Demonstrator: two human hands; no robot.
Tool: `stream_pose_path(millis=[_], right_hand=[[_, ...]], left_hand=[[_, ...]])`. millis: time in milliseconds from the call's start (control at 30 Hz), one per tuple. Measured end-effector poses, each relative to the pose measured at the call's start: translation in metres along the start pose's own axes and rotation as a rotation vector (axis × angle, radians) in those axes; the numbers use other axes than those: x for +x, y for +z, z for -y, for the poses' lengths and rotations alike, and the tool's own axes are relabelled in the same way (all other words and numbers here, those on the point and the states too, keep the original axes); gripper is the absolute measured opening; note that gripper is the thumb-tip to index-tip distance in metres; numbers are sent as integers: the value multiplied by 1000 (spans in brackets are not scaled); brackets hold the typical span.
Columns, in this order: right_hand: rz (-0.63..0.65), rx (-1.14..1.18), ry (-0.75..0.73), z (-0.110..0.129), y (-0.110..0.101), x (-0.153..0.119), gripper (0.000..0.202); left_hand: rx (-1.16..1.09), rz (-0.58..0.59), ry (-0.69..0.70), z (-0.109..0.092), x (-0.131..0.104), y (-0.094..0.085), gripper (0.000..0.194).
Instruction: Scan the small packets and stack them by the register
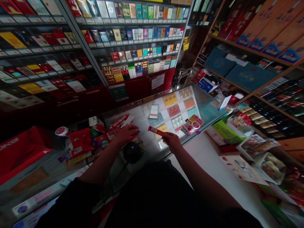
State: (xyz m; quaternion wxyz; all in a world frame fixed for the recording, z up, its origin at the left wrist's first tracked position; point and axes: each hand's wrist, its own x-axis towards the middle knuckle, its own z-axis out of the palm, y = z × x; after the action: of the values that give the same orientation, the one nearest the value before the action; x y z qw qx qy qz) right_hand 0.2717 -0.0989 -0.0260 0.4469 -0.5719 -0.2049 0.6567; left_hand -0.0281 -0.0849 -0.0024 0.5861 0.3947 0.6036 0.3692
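Observation:
My right hand (173, 142) holds one end of a slim red stick-shaped packet (156, 130), which points to the left over the glass counter (142, 126). My left hand (127, 133) is over the counter at the edge of a pile of red packets (114, 133); something red shows beneath its fingers, and I cannot make out whether it is gripped. Just below my left hand sits a dark rounded device (133, 152). Beyond the red packet, a small white-and-grey card (154, 111) lies on the glass.
Colourful snack packs (195, 123) lie at the counter's right part. A red box (23, 148) and red bags (81, 142) crowd the left. Cigarette shelves (133, 22) stand behind; goods boxes (225, 131) line the right.

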Motion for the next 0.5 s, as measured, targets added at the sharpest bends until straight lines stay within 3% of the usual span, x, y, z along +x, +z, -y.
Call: stream_pose_path(millis=[500], right_hand=[[-458,133,-17,5,-119,18,29]], left_hand=[[57,-29,36,31,8,-27,46]])
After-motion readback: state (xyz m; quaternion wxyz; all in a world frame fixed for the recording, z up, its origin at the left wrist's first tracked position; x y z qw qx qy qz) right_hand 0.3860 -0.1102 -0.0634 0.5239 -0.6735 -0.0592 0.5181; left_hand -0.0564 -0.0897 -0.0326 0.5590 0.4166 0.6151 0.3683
